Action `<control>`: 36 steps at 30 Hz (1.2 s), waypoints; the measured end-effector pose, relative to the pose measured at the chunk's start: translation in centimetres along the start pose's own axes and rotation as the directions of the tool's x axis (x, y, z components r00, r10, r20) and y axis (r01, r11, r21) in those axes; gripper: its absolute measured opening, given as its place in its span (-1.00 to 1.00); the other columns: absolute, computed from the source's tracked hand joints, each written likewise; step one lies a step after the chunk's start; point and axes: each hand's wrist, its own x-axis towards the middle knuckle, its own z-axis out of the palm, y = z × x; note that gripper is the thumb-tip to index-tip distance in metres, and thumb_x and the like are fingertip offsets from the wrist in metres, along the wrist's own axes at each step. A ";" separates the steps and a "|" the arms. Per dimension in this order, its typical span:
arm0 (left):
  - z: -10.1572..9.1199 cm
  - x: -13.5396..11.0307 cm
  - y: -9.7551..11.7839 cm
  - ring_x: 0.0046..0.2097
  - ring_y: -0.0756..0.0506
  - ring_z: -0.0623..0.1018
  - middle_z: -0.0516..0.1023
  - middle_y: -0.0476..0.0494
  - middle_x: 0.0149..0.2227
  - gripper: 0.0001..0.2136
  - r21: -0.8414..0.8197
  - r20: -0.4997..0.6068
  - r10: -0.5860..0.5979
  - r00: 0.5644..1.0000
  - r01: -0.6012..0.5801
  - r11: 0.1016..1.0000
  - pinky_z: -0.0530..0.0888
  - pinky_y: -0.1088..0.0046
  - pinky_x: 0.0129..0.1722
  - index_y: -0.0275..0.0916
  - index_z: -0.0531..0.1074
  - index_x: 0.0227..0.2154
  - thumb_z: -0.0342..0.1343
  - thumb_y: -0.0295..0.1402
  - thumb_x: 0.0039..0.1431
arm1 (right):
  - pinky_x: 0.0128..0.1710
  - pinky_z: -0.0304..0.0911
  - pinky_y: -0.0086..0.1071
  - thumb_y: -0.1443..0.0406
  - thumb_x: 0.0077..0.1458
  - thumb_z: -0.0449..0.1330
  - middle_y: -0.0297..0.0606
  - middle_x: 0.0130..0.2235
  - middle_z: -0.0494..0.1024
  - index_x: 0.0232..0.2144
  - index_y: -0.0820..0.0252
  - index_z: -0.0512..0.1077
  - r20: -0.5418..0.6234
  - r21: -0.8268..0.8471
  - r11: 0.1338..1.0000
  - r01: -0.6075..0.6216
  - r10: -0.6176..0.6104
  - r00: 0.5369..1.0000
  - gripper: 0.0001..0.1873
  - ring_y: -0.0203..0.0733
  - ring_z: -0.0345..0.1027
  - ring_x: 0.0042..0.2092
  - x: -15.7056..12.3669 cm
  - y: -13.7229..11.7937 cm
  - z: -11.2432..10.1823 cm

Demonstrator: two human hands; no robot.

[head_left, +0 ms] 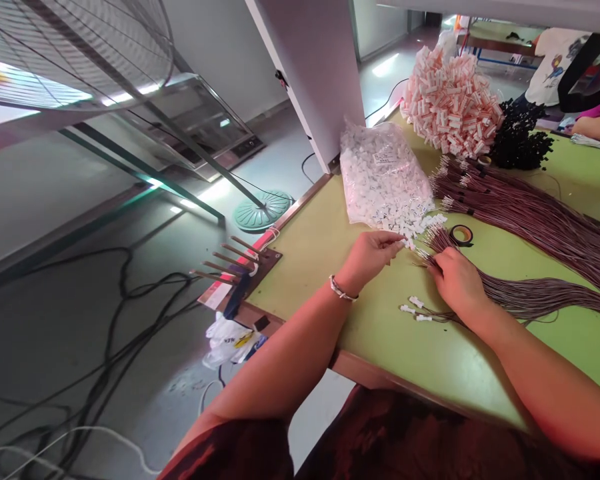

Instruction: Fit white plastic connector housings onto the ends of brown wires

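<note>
My left hand (375,257) is closed in a pinch at the near edge of a pile of small white plastic connectors (410,220). A small white connector seems to be at its fingertips. My right hand (457,280) is closed around the ends of a bundle of thin brown wires (520,293), whose metal-tipped ends point toward my left fingers. The connectors spill from a clear plastic bag (385,170) just beyond. Below my right hand lie several wires with white connectors (417,302) on their ends.
A roll of tape (461,235) lies beside the wires. Behind are a second brown wire bundle (530,207), a heap of pinkish connectors (453,107) and black parts (523,137). A pegged board (260,270) sits at the table's left edge. Another person (565,67) is across the table.
</note>
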 end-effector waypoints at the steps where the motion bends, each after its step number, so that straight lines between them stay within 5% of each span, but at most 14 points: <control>1: 0.2 -0.1 0.0 -0.59 0.07 0.32 0.39 0.00 -0.62 -0.76 -0.024 0.023 -0.021 1.000 0.021 0.999 0.31 0.54 -0.58 -0.33 0.55 -0.32 0.16 -0.30 -0.03 | -0.28 0.13 -0.31 0.30 0.11 0.07 -0.16 -0.33 0.42 -0.48 0.19 0.38 -0.060 0.036 0.999 0.025 -0.023 0.998 -0.84 -0.14 0.25 -0.30 0.1 0.2 -0.2; 4: 0.8 -0.3 0.1 -0.61 0.09 0.29 0.35 0.03 -0.65 -0.75 -0.083 0.015 -0.027 1.000 0.028 0.996 0.29 0.56 -0.61 -0.32 0.56 -0.30 0.16 -0.30 -0.04 | -0.23 0.14 -0.30 0.24 0.13 0.05 -0.16 -0.35 0.46 -0.48 0.18 0.37 -0.229 0.189 0.982 0.023 0.021 0.973 -0.80 -0.11 0.28 -0.26 0.2 0.9 -0.8; 8: 1.8 -0.6 0.4 -0.62 0.09 0.30 0.36 0.02 -0.67 -0.74 -0.203 0.079 -0.030 0.996 0.046 0.978 0.30 0.57 -0.62 -0.32 0.57 -0.30 0.21 -0.29 -0.07 | -0.42 0.12 -0.41 0.15 0.20 -0.04 -0.31 -0.52 0.45 -0.40 0.14 0.33 -0.118 0.467 0.879 -0.095 0.168 0.979 -0.74 -0.24 0.28 -0.48 0.0 1.2 -1.2; 14: 2.5 -0.5 -0.1 -0.55 0.07 0.39 0.47 -0.05 -0.58 -0.72 -0.335 0.176 -0.072 0.982 0.128 0.933 0.36 0.55 -0.53 -0.32 0.56 -0.30 0.26 -0.27 -0.09 | -0.35 0.16 -0.39 0.20 0.14 0.00 -0.20 -0.39 0.48 -0.41 0.18 0.36 -0.180 0.455 0.890 -0.032 0.127 0.975 -0.78 -0.20 0.31 -0.36 0.0 1.2 -0.8; 19: 2.2 -0.2 -0.3 -0.50 0.10 0.41 0.50 -0.10 -0.48 -0.72 -0.529 0.216 -0.133 0.967 0.231 0.817 0.36 0.56 -0.49 -0.36 0.53 -0.29 0.24 -0.28 -0.06 | -0.36 0.18 -0.39 0.28 0.01 0.08 -0.27 -0.43 0.48 -0.38 0.18 0.38 -0.108 0.498 0.865 -0.068 0.139 0.984 -0.88 -0.23 0.31 -0.41 0.1 1.5 -0.2; 23: 2.3 -0.1 -0.2 -0.56 0.13 0.37 0.47 -0.04 -0.54 -0.73 -0.501 0.279 -0.193 0.941 0.314 0.806 0.31 0.60 -0.55 -0.36 0.49 -0.26 0.24 -0.34 -0.05 | -0.45 0.13 -0.43 0.24 0.00 0.09 -0.36 -0.53 0.41 -0.41 0.17 0.35 -0.059 0.576 0.807 -0.132 0.202 0.978 -0.88 -0.29 0.22 -0.50 -0.3 1.4 -0.4; 36: 3.3 -0.3 -0.2 -0.60 0.14 0.33 0.48 -0.04 -0.54 -0.81 -0.412 0.301 -0.151 0.942 0.271 0.870 0.19 0.61 -0.64 -0.32 0.46 -0.44 0.23 -0.29 -0.07 | -0.55 -0.08 -0.47 0.25 -0.14 0.10 -0.47 -0.63 0.09 -0.64 0.19 0.22 0.141 0.752 0.609 -0.250 0.222 0.965 -0.84 -0.39 -0.07 -0.54 0.2 1.0 -1.2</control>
